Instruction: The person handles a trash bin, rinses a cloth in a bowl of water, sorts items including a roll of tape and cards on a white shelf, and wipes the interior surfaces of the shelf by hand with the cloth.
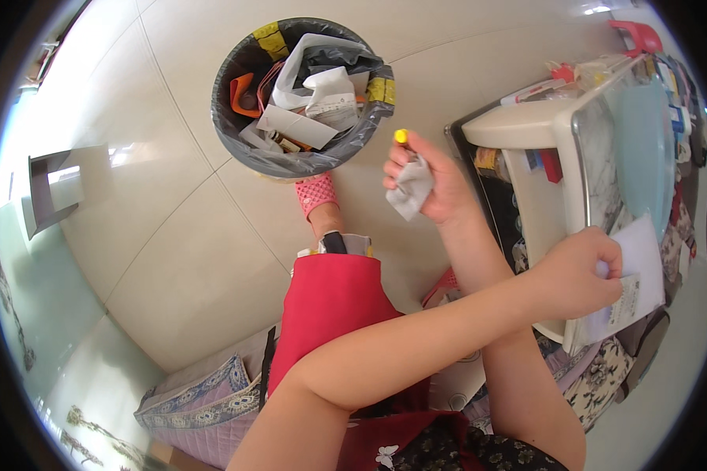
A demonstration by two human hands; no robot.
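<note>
My left hand [583, 274] reaches across my right forearm to the table corner. Its bent fingers pinch a flat white packet [645, 253], which bears a printed label. Held out over the floor, my right hand [442, 182] grips a crumpled pale grey wipe or cloth [412, 188]. A small thing with a yellow cap [400, 136] sticks up out of the same fist; its body is mostly hidden by the fingers. Beyond that hand stands a round bin [230, 141] with a dark liner, holding papers, plastic and a small brown bottle [284, 141].
A side table with a cream frame [524, 123] and marbled top [595, 153] stands at my right. It carries a light blue oval tray or mat [645, 147] and clutter. A grey open box [50, 191] is on the left. A quilted seat cover [212, 418] lies below.
</note>
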